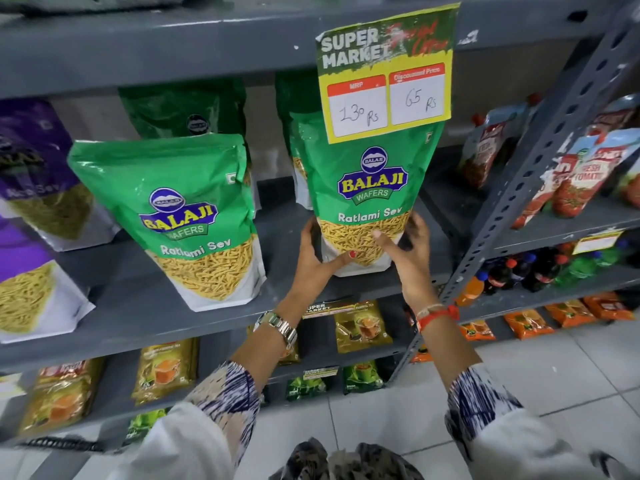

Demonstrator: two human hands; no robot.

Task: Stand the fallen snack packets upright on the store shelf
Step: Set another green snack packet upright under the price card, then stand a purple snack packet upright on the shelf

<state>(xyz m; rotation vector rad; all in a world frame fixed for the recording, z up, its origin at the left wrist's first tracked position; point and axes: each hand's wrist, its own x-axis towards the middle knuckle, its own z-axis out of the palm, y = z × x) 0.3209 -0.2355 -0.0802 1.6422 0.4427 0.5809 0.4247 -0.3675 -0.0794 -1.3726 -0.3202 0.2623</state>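
A green Ratlami Sev packet (367,188) stands upright on the grey shelf (138,299), right of centre. My left hand (317,261) grips its lower left corner, thumb across the front. My right hand (407,258) holds its lower right side, fingers curled behind the edge. A second green Ratlami Sev packet (187,220) stands upright to the left, leaning slightly back, untouched. More green packets (187,112) stand behind both.
A yellow-green price sign (386,74) hangs from the shelf above, covering the held packet's top. Purple sev packets (34,174) stand at far left. Tomato ketchup pouches (578,174) fill the right-hand rack past a slotted post (540,161). Tea packets (362,327) lie on lower shelves.
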